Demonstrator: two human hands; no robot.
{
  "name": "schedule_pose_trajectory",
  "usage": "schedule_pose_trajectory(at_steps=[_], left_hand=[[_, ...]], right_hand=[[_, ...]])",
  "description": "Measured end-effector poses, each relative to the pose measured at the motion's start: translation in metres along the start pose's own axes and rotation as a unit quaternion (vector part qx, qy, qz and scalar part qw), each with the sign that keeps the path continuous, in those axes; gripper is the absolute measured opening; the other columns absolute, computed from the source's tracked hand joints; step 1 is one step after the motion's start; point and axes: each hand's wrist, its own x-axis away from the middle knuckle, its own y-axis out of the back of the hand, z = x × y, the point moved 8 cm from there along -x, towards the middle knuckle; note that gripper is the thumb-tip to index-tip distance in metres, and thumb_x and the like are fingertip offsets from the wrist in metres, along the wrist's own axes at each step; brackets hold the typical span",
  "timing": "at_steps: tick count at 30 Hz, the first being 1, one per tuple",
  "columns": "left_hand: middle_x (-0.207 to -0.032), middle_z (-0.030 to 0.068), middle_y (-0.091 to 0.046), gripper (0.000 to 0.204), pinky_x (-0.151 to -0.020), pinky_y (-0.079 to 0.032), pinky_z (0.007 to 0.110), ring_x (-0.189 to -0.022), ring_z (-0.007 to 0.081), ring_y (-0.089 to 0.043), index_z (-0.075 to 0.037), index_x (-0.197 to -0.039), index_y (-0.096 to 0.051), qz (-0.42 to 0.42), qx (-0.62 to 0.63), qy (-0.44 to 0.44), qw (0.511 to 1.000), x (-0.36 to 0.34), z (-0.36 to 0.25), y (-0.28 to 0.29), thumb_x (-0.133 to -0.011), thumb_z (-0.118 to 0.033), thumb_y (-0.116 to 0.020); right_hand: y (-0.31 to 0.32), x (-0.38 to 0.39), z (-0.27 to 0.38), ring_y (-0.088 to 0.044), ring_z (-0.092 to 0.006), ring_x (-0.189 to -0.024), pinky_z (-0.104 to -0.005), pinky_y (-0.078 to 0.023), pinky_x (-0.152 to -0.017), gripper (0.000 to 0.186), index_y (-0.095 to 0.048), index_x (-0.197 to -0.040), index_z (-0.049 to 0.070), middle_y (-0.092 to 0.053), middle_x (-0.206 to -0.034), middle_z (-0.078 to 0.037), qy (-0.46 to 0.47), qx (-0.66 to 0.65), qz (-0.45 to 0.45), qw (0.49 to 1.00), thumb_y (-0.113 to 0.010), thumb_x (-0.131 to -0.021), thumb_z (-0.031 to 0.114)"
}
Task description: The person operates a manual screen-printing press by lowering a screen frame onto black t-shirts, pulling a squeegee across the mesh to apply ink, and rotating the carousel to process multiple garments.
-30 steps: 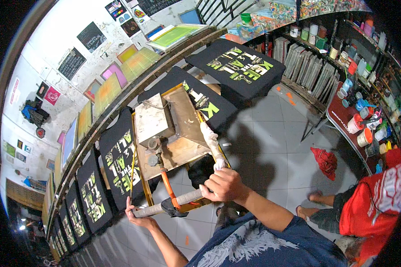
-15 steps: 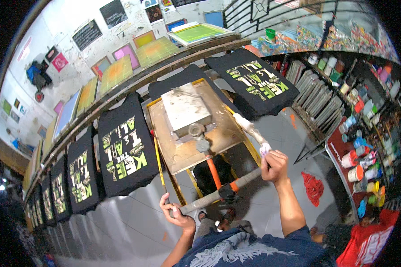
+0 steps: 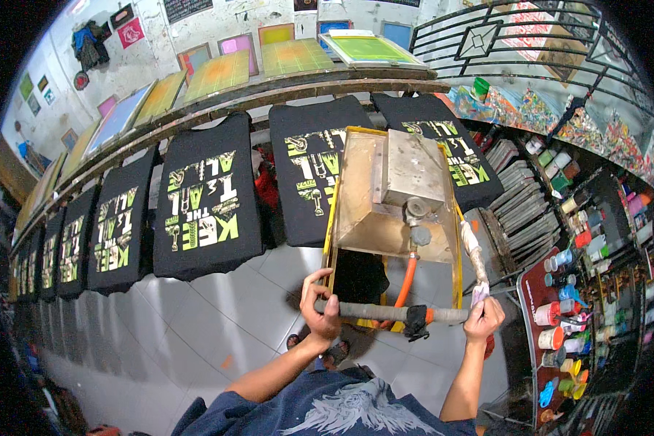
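My right hand (image 3: pixel 484 318) is closed at the right end of a grey wrapped handle bar (image 3: pixel 374 312), where a white-wrapped rod (image 3: pixel 473 251) meets it. At the bar's left end, my left hand (image 3: pixel 320 309) curls loosely round it, index finger partly raised. The bar belongs to a yellow-framed heater (image 3: pixel 360 236) with a wide metal hood and a metal box (image 3: pixel 414 167) on top. An orange hose (image 3: pixel 407 280) runs down from its valve. The hood stands over the right part of a black T-shirt (image 3: pixel 294 174) with a green and white print, partly hiding it.
More printed black T-shirts (image 3: pixel 209 196) lie in a row to the left, and another T-shirt (image 3: pixel 443 138) lies on the right. Printing screens (image 3: pixel 298 57) lean behind the long rail (image 3: pixel 247 98). A red table (image 3: pixel 534 312) with paint pots stands at right, near stacked frames (image 3: pixel 519 182).
The heater has moved right relative to the shirts, uncovering most of the shirt formerly beneath it. Both hands stay on the bar. My view has shifted, and the red-clothed person at lower right is gone.
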Motion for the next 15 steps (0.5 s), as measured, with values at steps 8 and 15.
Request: schedule_pose_trajectory(at_steps=[8,15], left_hand=[[-0.120,0.0238,-0.066,0.031,-0.087,-0.048,0.039,-0.095,0.0297,-0.061,-0.002,-0.074,-0.048,0.010,0.014,-0.025,1.000,-0.004,0.005,-0.036,-0.088,-0.023,-0.066],[-0.115,0.0221,-0.065,0.034,-0.076,-0.046,0.036,-0.085,0.0254,-0.057,-0.002,-0.076,-0.047,0.015,0.014,-0.053,0.998,-0.014,0.008,-0.037,-0.089,-0.028,-0.065]], right_hand=[[-0.018,-0.030,-0.044,-0.046,-0.0397,-0.054,-0.0474,-0.032,-0.053,0.035,-0.041,-0.064,-0.001,-0.041,-0.060,-0.021,-0.005,-0.014,0.013,1.000,-0.054,-0.094,0.012],[-0.026,-0.035,-0.043,-0.045,-0.0404,-0.056,-0.0476,-0.033,-0.055,0.035,-0.042,-0.065,-0.001,-0.040,-0.061,-0.021,-0.009,-0.012,-0.008,1.000,-0.052,-0.096,0.013]])
